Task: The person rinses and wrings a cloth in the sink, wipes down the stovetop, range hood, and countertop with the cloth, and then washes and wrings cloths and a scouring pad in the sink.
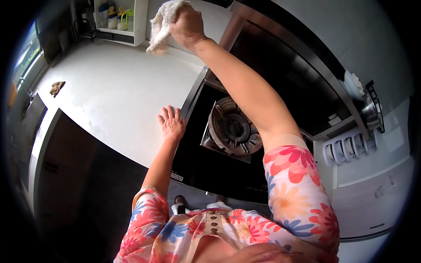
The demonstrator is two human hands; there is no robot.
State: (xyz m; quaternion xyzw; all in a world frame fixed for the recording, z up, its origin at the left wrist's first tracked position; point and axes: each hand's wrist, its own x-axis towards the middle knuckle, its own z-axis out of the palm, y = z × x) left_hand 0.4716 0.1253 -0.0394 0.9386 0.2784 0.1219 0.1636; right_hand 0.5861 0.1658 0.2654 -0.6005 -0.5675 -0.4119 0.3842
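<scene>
A crumpled white cloth (161,25) is gripped in my right hand (187,27), which is raised at the top of the view, in front of the wall beside the white shelf. My left hand (173,124) lies flat with its fingers spread on the white countertop (109,87), close to the left edge of the black stove (193,153). Between my two arms, the round gas burner (234,127) shows, partly covered by my right forearm.
A white wall shelf (139,22) holds several bottles. A brown cloth (57,88) lies on the counter's left part, near the window. Behind the stove stands a dark range hood panel (280,65). White racks (346,149) and a metal pot (372,115) are at the right.
</scene>
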